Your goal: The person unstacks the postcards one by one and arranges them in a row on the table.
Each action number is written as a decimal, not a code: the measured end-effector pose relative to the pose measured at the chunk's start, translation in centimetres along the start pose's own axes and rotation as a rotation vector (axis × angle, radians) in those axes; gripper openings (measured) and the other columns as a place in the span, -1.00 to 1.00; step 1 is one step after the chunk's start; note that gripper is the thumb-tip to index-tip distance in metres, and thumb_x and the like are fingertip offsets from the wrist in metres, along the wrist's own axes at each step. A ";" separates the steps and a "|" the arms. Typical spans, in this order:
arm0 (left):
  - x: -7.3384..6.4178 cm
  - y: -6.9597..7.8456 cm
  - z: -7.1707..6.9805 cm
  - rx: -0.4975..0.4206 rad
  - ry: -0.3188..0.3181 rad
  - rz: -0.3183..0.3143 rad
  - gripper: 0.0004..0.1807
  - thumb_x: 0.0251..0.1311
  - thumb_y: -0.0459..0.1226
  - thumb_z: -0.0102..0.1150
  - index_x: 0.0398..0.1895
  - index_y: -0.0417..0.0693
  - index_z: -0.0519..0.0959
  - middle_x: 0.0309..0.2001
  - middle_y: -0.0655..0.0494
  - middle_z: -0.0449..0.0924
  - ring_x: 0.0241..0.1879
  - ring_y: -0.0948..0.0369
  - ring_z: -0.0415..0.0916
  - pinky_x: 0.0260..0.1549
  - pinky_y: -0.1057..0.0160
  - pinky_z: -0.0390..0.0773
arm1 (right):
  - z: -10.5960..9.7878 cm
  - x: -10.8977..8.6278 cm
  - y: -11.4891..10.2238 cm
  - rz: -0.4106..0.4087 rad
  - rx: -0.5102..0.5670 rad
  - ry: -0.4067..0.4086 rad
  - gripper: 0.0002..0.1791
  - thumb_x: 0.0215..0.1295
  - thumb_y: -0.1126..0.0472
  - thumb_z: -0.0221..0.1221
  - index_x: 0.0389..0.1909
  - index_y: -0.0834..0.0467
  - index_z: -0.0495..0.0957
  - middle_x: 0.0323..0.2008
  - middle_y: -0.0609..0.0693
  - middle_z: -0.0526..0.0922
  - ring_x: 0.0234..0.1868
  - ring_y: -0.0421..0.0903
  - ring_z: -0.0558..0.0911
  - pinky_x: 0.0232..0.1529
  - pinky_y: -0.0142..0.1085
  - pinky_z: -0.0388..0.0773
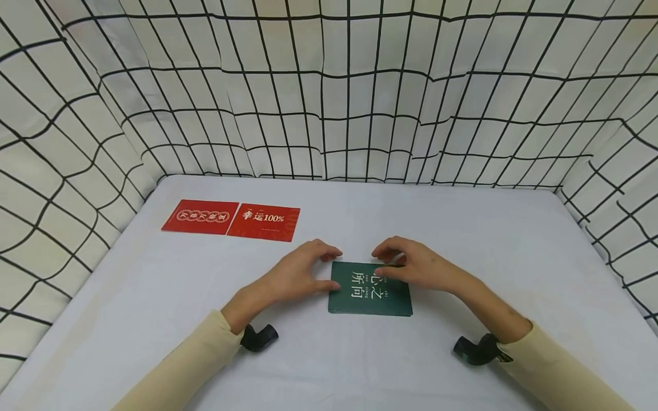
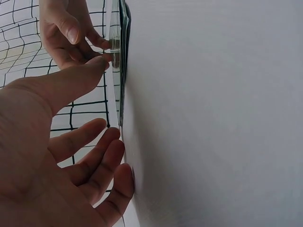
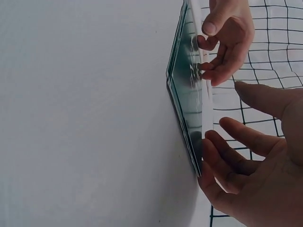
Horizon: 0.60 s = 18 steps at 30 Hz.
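Bright, diffuse light fills the head view, leaving faint shadows beside my sleeves (image 1: 197, 354). The red card's (image 1: 264, 222) small print blurs. Both wrist views are dimmer and greyer, with soft shadow across the table (image 2: 227, 118); glossy green cards (image 3: 187, 99) mirror my fingers (image 3: 227, 172).

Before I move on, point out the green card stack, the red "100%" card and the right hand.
Green card stack (image 1: 367, 290), head view: middle of the top card's face.
Red "100%" card (image 1: 264, 222), head view: middle of its printed face.
Right hand (image 1: 420, 264), head view: back of the hand.
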<state>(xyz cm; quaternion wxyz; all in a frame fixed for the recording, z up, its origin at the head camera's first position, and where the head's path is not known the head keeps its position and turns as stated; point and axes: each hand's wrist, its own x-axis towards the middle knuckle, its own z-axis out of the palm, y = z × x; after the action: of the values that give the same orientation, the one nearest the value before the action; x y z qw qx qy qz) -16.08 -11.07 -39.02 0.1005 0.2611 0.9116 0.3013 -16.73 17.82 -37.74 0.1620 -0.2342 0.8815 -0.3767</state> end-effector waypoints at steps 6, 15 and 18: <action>0.0 0.2 0.1 0.015 -0.035 -0.008 -0.31 0.10 -0.06 0.57 0.32 0.05 0.58 0.16 0.15 0.60 0.19 0.18 0.47 0.28 0.06 0.57 | -0.2 -0.5 0.4 -0.026 -0.047 -0.017 -0.47 0.30 0.03 0.42 0.21 0.14 0.58 0.11 0.01 0.66 0.14 -0.02 0.64 0.30 0.03 0.60; -0.4 0.6 0.0 0.040 -0.082 0.000 -0.18 0.01 0.03 0.61 0.38 0.10 0.52 0.27 0.14 0.51 0.33 0.14 0.38 0.35 0.02 0.54 | 0.1 -1.0 0.1 -0.039 -0.110 -0.047 -0.27 0.14 -0.07 0.53 0.29 0.11 0.54 0.10 -0.02 0.61 0.17 -0.03 0.59 0.28 0.03 0.59; -0.5 0.6 0.0 0.056 -0.084 0.011 -0.13 -0.02 0.04 0.63 0.40 0.09 0.51 0.27 0.14 0.50 0.32 0.14 0.37 0.32 0.03 0.57 | 0.3 -1.1 -0.2 -0.022 -0.175 -0.068 -0.20 0.08 -0.13 0.55 0.31 0.09 0.54 0.11 -0.04 0.58 0.16 -0.07 0.55 0.26 -0.04 0.60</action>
<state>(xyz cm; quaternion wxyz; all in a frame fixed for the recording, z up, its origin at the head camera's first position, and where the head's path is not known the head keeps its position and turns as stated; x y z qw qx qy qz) -15.40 -10.87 -38.66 0.1296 0.2811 0.9132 0.2651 -15.58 18.13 -37.67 0.1667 -0.2695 0.9024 -0.2920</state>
